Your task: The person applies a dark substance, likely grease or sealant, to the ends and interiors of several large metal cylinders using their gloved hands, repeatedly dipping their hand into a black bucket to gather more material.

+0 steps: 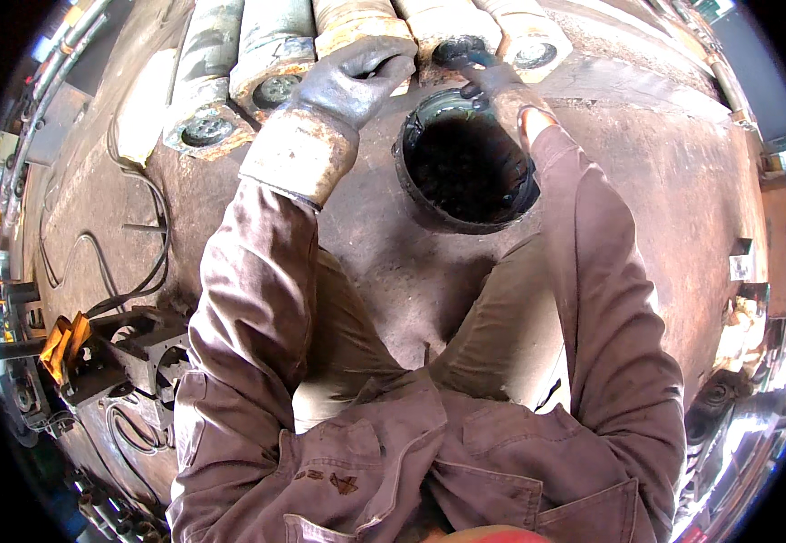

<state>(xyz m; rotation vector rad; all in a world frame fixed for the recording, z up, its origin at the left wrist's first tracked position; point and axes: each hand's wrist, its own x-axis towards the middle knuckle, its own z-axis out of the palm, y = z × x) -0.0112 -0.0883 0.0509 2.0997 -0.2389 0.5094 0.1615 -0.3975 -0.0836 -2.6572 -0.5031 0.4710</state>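
Observation:
Several thick metal cylinders with hexagonal, rusty ends and round sockets lie side by side at the far edge. My left hand (357,81), in a worn grey work glove, is curled closed against the end of the middle cylinder (361,27); whatever its fingers hold is hidden. A round black bucket (406,181) stands in front of the cylinders, with dark, lumpy stuff (461,167) inside. Over its far right rim is my gloved right hand (501,90), near the socket of the neighbouring cylinder (456,50). Its dark fingers are smeared and their grip is unclear.
A cable (165,235) loops over the brown floor (393,262) on the left. Beyond my left elbow stands metal machinery (135,357) with a yellow piece (65,348) on it. Small metal blocks (741,260) sit at the right edge. My legs flank the floor before the bucket.

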